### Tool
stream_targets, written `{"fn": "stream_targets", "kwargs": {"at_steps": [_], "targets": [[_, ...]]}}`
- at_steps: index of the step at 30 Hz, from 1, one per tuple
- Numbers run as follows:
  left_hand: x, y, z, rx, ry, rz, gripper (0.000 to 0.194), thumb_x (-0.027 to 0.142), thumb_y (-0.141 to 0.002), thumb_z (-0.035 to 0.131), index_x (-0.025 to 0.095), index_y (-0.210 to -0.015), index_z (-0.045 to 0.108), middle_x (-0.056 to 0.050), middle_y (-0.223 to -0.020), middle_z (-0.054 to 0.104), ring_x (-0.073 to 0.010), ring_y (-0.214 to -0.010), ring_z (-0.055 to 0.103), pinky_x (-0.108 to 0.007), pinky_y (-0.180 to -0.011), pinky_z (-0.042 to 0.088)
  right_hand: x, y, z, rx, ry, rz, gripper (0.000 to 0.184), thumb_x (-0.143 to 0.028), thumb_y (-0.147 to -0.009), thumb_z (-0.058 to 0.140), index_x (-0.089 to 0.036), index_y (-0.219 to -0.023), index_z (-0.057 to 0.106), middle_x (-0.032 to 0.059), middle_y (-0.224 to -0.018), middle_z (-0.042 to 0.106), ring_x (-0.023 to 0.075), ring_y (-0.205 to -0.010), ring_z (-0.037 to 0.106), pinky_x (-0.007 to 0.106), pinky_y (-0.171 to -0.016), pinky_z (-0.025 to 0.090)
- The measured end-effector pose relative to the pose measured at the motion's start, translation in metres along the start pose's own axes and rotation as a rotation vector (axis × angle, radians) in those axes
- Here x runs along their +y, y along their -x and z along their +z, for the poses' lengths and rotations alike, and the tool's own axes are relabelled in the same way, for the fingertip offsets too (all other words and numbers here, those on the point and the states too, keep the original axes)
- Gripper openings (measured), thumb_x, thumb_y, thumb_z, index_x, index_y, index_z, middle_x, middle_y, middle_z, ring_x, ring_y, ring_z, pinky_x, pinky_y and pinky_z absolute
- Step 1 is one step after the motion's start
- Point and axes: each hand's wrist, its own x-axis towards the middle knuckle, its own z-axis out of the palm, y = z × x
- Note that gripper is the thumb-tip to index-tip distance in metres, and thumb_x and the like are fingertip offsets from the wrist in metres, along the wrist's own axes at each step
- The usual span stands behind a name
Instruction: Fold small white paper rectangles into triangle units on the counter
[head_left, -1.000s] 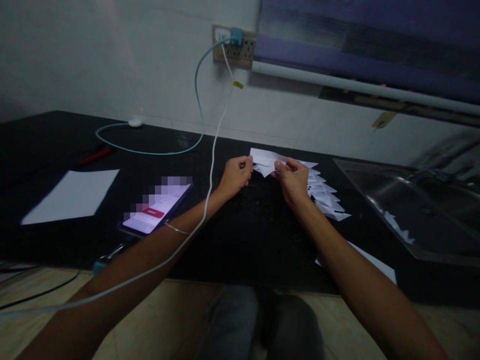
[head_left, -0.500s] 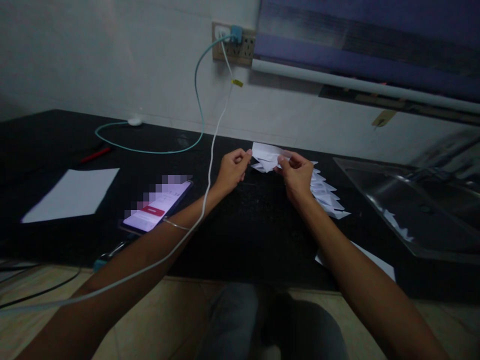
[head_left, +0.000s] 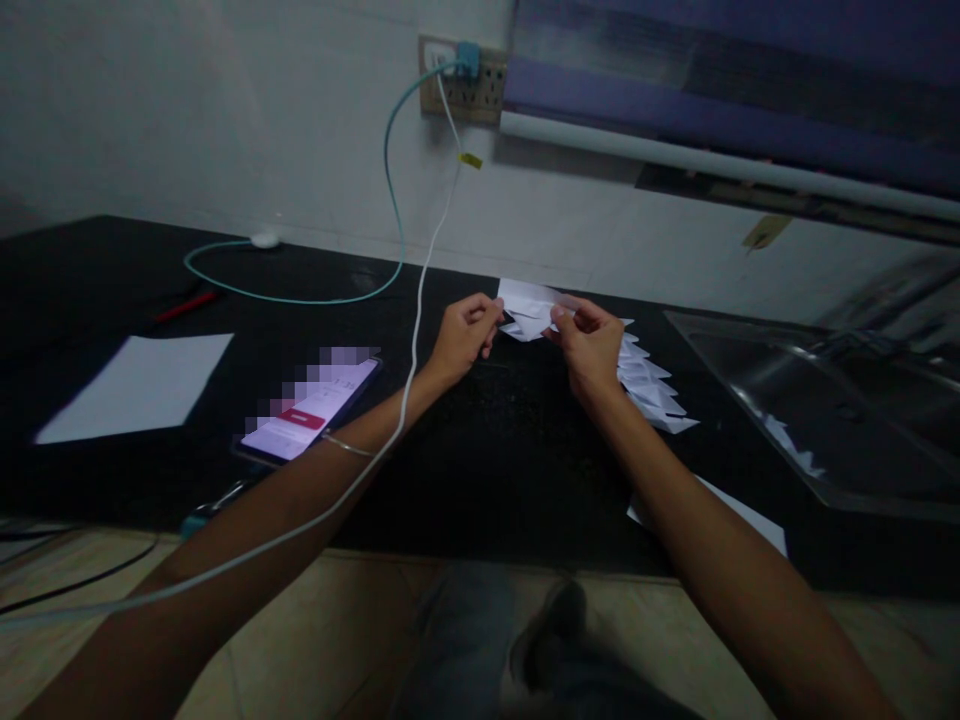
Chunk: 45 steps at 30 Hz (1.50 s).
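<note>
A folded white sheet of paper point(head_left: 527, 297) is held up between my two hands above the dark counter. My left hand point(head_left: 469, 335) pinches its left edge between thumb and finger. On the right side, my right hand point(head_left: 589, 345) grips the same paper, thumb in front and fingers behind. A row of pointed folded paper pieces point(head_left: 651, 385) lies just beyond my right hand, partly hidden by it. White folded points also show right below the held paper; I cannot tell whether they belong to it.
On the left lie a white paper sheet point(head_left: 142, 388), a lit phone point(head_left: 307, 410) and a red pen point(head_left: 186, 306). A white cable point(head_left: 417, 330) hangs across my left forearm. Another sheet point(head_left: 742, 515) sits under my right forearm. A metal sink point(head_left: 847, 430) is at right.
The whole view has shifted slightly. My hands keep the same hold on the paper. Below the counter, a foot has come into sight.
</note>
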Motion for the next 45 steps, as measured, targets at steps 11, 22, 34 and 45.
{"fn": "stream_targets", "kwargs": {"at_steps": [11, 22, 34, 45], "targets": [[-0.005, 0.001, 0.005, -0.115, 0.035, -0.006, 0.024, 0.037, -0.099, 0.058, 0.022, -0.08, 0.056, 0.005, -0.058, 0.053, -0.006, -0.046, 0.051, -0.022, -0.047, 0.039, -0.001, 0.005, 0.002, 0.087, -0.042, 0.111, 0.022, -0.037, -0.079, 0.071, -0.026, -0.098, 0.073, 0.0065, -0.103, 0.076, 0.0217, -0.09, 0.073, 0.039, -0.077, 0.064], [-0.006, -0.005, 0.004, -0.145, 0.067, -0.11, 0.046, 0.061, -0.094, 0.059, 0.018, -0.079, 0.062, -0.002, -0.064, 0.064, -0.0072, -0.046, 0.056, -0.023, -0.041, 0.03, 0.007, -0.001, 0.002, -0.039, -0.014, -0.078, 0.035, -0.051, -0.071, 0.082, -0.026, -0.095, 0.079, 0.0037, -0.088, 0.078, 0.0216, -0.078, 0.073, 0.039, -0.071, 0.063], [-0.006, -0.004, -0.001, -0.042, -0.015, 0.077, 0.026, 0.034, -0.092, 0.07, 0.014, -0.075, 0.075, -0.005, -0.073, 0.074, -0.0106, -0.063, 0.063, -0.023, -0.06, 0.047, -0.012, 0.008, 0.002, -0.213, -0.118, 0.129, 0.033, -0.046, -0.07, 0.086, -0.024, -0.092, 0.075, 0.0058, -0.095, 0.078, 0.0219, -0.087, 0.072, 0.038, -0.076, 0.061], [-0.012, -0.008, -0.005, -0.123, 0.036, 0.037, 0.022, 0.035, -0.078, 0.082, 0.014, -0.081, 0.079, -0.008, -0.084, 0.079, -0.0155, -0.076, 0.069, -0.026, -0.066, 0.051, -0.003, 0.006, -0.001, -0.197, 0.124, -0.025, 0.033, -0.048, -0.071, 0.086, -0.02, -0.086, 0.078, 0.0086, -0.086, 0.077, 0.0237, -0.079, 0.07, 0.037, -0.068, 0.057]]}}
